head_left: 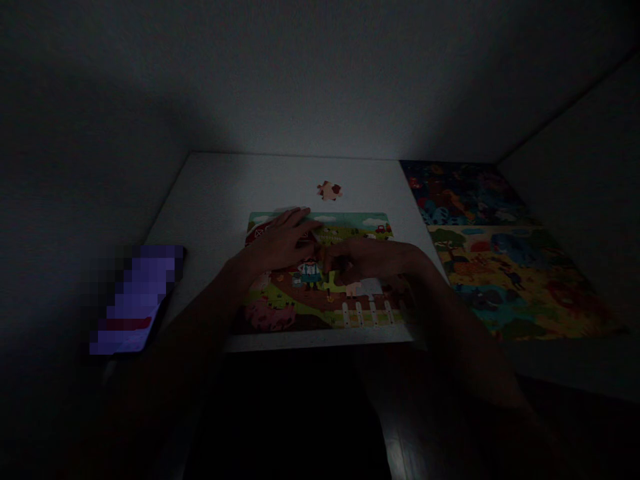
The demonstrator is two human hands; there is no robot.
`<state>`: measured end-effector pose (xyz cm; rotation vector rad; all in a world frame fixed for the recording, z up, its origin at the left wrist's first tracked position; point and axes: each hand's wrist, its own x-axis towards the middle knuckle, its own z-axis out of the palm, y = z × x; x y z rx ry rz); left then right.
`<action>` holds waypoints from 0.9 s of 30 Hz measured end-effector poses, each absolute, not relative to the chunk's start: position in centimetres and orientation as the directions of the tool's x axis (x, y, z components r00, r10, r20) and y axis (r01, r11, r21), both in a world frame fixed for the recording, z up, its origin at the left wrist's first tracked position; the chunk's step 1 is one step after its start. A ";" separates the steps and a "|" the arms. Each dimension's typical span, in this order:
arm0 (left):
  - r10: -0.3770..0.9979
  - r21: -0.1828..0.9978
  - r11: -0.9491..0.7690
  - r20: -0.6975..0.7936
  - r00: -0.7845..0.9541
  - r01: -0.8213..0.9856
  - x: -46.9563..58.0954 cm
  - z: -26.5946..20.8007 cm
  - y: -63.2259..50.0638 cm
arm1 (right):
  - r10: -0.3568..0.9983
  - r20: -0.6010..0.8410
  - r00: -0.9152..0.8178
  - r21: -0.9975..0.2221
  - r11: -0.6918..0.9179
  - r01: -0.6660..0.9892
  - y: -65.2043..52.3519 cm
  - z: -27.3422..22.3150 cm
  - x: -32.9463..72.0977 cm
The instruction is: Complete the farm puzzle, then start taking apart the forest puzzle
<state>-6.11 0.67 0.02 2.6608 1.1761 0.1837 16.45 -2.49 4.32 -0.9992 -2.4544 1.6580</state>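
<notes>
A farm-scene jigsaw puzzle (280, 313) lies flat on the white table under both hands. My left hand (283, 243) rests on its upper left part, fingers stretched out over the barn. My right hand (357, 259) is over the middle with its fingers curled in, close to the left thumb. Whatever sits between those right fingertips is hidden by the hand and the dim light. A pale, piece-shaped patch (373, 288) shows just below the right hand. Beyond the puzzle's top edge lies a loose pink-and-brown puzzle piece (329, 191).
On the right lie a dark-coloured picture puzzle (465, 193) and, nearer, a savanna animal puzzle (505, 280). A lit phone (143, 293), its screen blurred, is at the left edge of the white table (225, 183). Walls rise behind and on the right.
</notes>
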 end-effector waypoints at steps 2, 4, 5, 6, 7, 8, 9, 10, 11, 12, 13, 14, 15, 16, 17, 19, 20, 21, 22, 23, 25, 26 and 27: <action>0.742 0.253 -0.651 0.016 0.670 0.715 -6.1 0.1 0.6 | 0.517 -0.329 -0.790 -0.832 0.238 0.501 -2.5 4.3 16.5; 0.746 0.249 -0.647 0.011 0.666 0.721 -6.0 0.2 0.6 | 0.523 -0.335 -0.784 -0.819 0.251 0.517 -2.5 4.4 16.4; 0.748 0.246 -0.646 0.011 0.664 0.723 -6.0 0.3 0.5 | 0.524 -0.339 -0.781 -0.811 0.258 0.525 -2.5 4.5 16.3; 0.748 0.245 -0.646 0.013 0.664 0.723 -6.0 0.3 0.5 | 0.524 -0.342 -0.780 -0.806 0.263 0.530 -2.5 4.6 16.3; 0.747 0.246 -0.647 0.014 0.664 0.722 -6.0 0.3 0.5 | 0.523 -0.345 -0.780 -0.802 0.267 0.534 -2.6 4.7 16.2; 0.746 0.246 -0.648 0.014 0.666 0.721 -6.0 0.4 0.5 | 0.521 -0.343 -0.781 -0.803 0.269 0.532 -2.6 4.7 16.2; 0.745 0.247 -0.649 0.013 0.667 0.720 -6.0 0.4 0.5 | 0.520 -0.338 -0.785 -0.807 0.270 0.526 -2.7 4.7 16.2; 0.744 0.249 -0.649 0.012 0.668 0.719 -6.0 0.4 0.5 | 0.522 -0.329 -0.787 -0.812 0.268 0.518 -2.7 4.7 16.1; 0.746 0.251 -0.647 0.011 0.666 0.720 -6.0 0.3 0.5 | 0.527 -0.321 -0.787 -0.816 0.267 0.512 -2.7 4.7 16.1; 0.747 0.254 -0.645 0.012 0.664 0.721 -6.0 0.3 0.5 | 0.536 -0.314 -0.784 -0.816 0.270 0.511 -2.8 4.6 16.1; 0.748 0.258 -0.643 0.012 0.663 0.721 -6.0 0.3 0.5 | 0.544 -0.310 -0.780 -0.812 0.274 0.514 -2.8 4.4 16.2; 0.749 0.261 -0.642 0.013 0.662 0.721 -6.0 0.3 0.5 | 0.551 -0.310 -0.775 -0.806 0.281 0.522 -2.8 4.3 16.2; 0.749 0.262 -0.642 0.014 0.663 0.720 -6.0 0.3 0.5 | 0.557 -0.311 -0.770 -0.797 0.288 0.530 -2.8 4.2 16.2; 0.747 0.262 -0.644 0.014 0.664 0.719 -6.0 0.3 0.5 | 0.560 -0.312 -0.768 -0.790 0.297 0.537 -2.8 4.1 16.2; 0.746 0.261 -0.646 0.016 0.666 0.718 -6.0 0.3 0.5 | 0.560 -0.313 -0.767 -0.784 0.304 0.541 -2.8 4.0 16.2; 0.745 0.255 -0.648 0.019 0.666 0.718 -6.0 0.3 0.5 | 0.560 -0.311 -0.768 -0.781 0.309 0.542 -2.8 3.9 16.1; 0.745 0.253 -0.649 0.020 0.667 0.718 -6.0 0.2 0.5 | 0.560 -0.308 -0.769 -0.780 0.313 0.541 -2.8 3.9 16.1; 0.745 0.251 -0.650 0.019 0.667 0.718 -6.1 0.2 0.5 | 0.561 -0.306 -0.769 -0.778 0.318 0.541 -2.8 3.9 16.1; 0.744 0.250 -0.651 0.019 0.668 0.717 -6.1 0.2 0.5 | 0.564 -0.304 -0.768 -0.775 0.322 0.543 -2.8 3.8 16.1; 0.743 0.250 -0.651 0.019 0.669 0.716 -6.1 0.1 0.6 | 0.568 -0.304 -0.765 -0.772 0.324 0.547 -2.9 3.8 16.1; 0.741 0.254 -0.653 0.020 0.671 0.714 -6.1 0.1 0.6 | 0.573 -0.305 -0.760 -0.766 0.327 0.554 -2.9 3.9 16.2; 0.742 0.256 -0.652 0.022 0.670 0.713 -6.1 0.1 0.6 | 0.574 -0.303 -0.761 -0.767 0.327 0.552 -3.0 3.9 16.2; 0.742 0.258 -0.651 0.021 0.670 0.714 -6.1 0.2 0.6 | 0.573 -0.297 -0.764 -0.771 0.328 0.546 -3.0 4.0 16.2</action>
